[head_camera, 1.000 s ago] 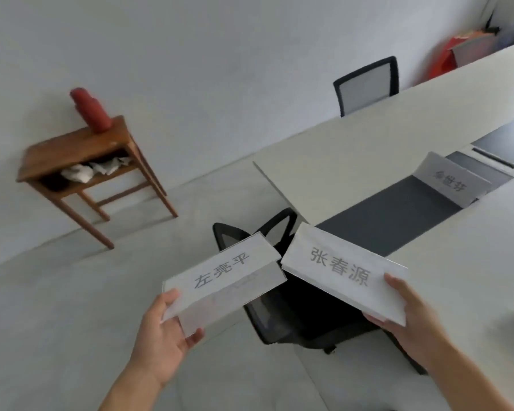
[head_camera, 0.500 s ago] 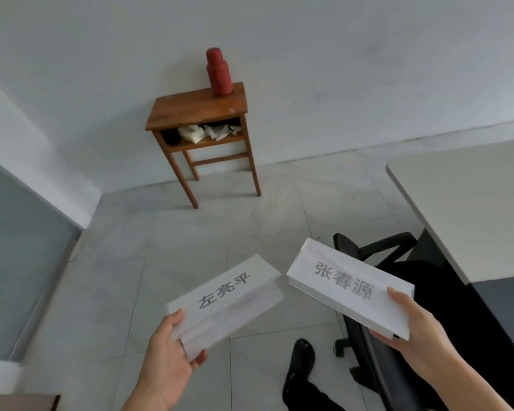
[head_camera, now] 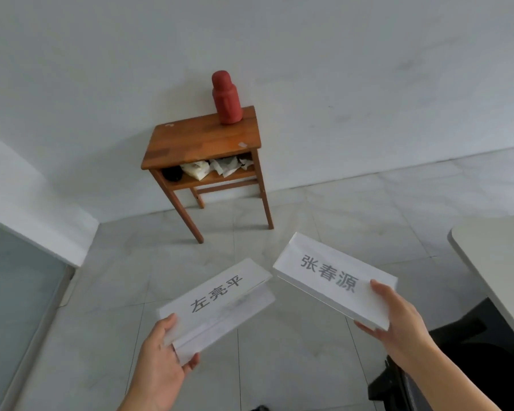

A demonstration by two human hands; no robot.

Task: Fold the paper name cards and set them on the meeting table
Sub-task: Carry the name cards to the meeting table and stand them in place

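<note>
Progress: both cards look folded, neither is set down. Left hand [head_camera: 161,360] pinches the 左亮平 card [head_camera: 217,295], right hand [head_camera: 398,315] grips the 张春源 card [head_camera: 330,274], both held over the floor. Worktop [head_camera: 493,256] edge sits at right. Placement remains, I'd say.

The right edge cuts off the meeting table [head_camera: 499,262] and black chair [head_camera: 472,363]; the shelf clutter [head_camera: 217,168] is indistinct.
</note>
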